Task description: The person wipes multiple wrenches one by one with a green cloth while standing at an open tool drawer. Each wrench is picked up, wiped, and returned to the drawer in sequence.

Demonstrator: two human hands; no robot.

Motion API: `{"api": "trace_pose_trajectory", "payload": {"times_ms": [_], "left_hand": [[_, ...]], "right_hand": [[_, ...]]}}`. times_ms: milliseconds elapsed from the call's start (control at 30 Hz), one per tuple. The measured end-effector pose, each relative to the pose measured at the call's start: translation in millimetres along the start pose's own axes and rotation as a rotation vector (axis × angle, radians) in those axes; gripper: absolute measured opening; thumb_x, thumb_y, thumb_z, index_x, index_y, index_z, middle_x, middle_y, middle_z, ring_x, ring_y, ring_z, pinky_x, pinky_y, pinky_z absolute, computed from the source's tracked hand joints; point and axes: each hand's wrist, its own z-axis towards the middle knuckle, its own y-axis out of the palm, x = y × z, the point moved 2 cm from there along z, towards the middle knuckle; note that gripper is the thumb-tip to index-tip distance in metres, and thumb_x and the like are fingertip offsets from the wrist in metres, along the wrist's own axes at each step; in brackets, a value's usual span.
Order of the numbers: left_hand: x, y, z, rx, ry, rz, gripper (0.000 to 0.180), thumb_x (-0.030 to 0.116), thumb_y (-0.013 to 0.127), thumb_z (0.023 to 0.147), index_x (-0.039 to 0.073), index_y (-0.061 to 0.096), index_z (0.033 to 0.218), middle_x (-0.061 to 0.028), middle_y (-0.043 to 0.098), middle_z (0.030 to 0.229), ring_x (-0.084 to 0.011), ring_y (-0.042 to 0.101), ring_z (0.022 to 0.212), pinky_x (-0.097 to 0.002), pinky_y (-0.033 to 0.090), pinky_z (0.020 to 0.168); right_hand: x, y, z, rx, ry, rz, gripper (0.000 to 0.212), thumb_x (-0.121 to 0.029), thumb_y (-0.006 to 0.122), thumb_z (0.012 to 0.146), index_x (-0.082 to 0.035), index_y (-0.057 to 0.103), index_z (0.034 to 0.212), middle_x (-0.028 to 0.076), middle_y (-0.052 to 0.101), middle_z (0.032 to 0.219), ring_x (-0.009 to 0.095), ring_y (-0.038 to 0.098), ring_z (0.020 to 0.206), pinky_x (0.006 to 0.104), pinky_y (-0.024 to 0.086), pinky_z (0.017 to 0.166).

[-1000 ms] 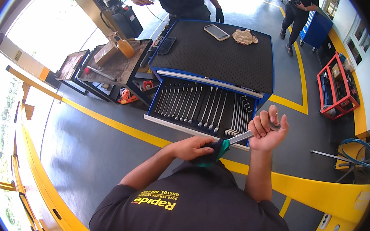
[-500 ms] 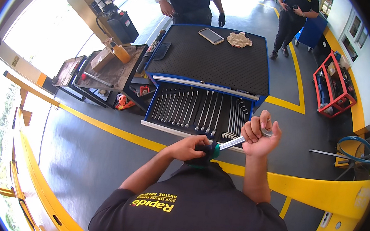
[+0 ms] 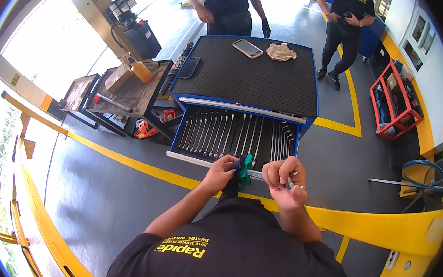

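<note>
My left hand point(image 3: 219, 175) is closed around a dark and green cloth point(image 3: 244, 171), bunched over one end of a silver wrench point(image 3: 255, 174). My right hand point(image 3: 284, 181) grips the wrench near its other end, with a bit of metal showing below the fingers. Both hands are in front of an open tool drawer point(image 3: 191, 159). Inside it, several combination wrenches point(image 3: 210, 132) lie in a row on the left and middle. Bent-ended wrenches point(image 3: 282, 140) fill the right side, partly hidden by my right hand.
On the blue cabinet's black top point(image 3: 246, 83) lie two phones point(image 3: 248, 48) and a crumpled beige cloth point(image 3: 281, 51). Carts point(image 3: 126, 92) stand left; a red cart point(image 3: 396, 100) stands right. A yellow lift arm point(image 3: 370, 226) crosses at right. Two people point(image 3: 229, 9) stand beyond the cabinet.
Both hands have come lower, the right also moving left, and the wrench lies closer to level. The cloth now shows more of its green side. The view has tilted slightly.
</note>
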Motion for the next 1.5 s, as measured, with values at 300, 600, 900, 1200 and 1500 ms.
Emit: {"api": "trace_pose_trajectory", "payload": {"times_ms": [300,600,900,1200,1500], "left_hand": [[-1.8,-6.4,-5.3,0.014,-0.007,-0.014,0.022,-0.003,0.062,0.094,0.004,0.055,0.114,-0.0052,0.069,0.098,-0.0100,0.067,0.087,-0.0249,0.056,0.078],[-2.6,-10.5,-2.4,-0.013,-0.001,0.073,0.025,-0.004,0.059,0.094,0.001,0.055,0.118,-0.0063,0.069,0.102,-0.0110,0.065,0.095,-0.0264,0.053,0.085],[51.8,19.7,-15.7,-0.623,-0.116,0.277,0.034,-0.003,0.062,0.088,-0.003,0.062,0.123,-0.0049,0.070,0.106,-0.0095,0.060,0.101,-0.0289,0.050,0.091],[19.0,14.8,12.3,-0.430,0.009,0.085,0.024,0.021,0.052,0.106,0.000,0.060,0.115,-0.0010,0.066,0.097,-0.0076,0.061,0.087,-0.0249,0.052,0.078],[54.9,-21.2,-6.5,0.037,0.187,-0.422,0.015,0.017,0.052,0.105,0.007,0.058,0.114,-0.0039,0.068,0.100,-0.0106,0.065,0.084,-0.0272,0.055,0.073]], "right_hand": [[6.1,-0.8,2.7,-0.004,0.024,0.017,0.045,-0.049,0.065,0.089,-0.010,0.042,0.082,-0.001,0.039,0.063,0.007,0.032,0.056,0.0244,0.023,0.052],[10.2,-3.9,5.8,-0.005,0.001,0.016,0.048,-0.051,0.065,0.088,-0.011,0.040,0.080,0.000,0.037,0.058,0.007,0.030,0.049,0.0231,0.024,0.045],[16.9,-70.0,47.5,0.281,0.166,0.363,0.046,-0.054,0.045,0.099,-0.014,0.043,0.077,-0.005,0.030,0.053,0.004,0.023,0.040,0.0207,0.021,0.036],[56.1,-36.7,42.8,0.402,0.299,0.176,0.038,-0.044,0.045,0.100,-0.011,0.047,0.082,0.000,0.039,0.059,0.012,0.043,0.050,0.0262,0.040,0.047],[94.9,-2.6,28.4,0.211,0.647,-0.680,0.063,-0.056,0.041,0.104,-0.009,0.038,0.145,0.007,0.057,0.117,0.013,0.056,0.108,0.0303,0.051,0.084]]}}
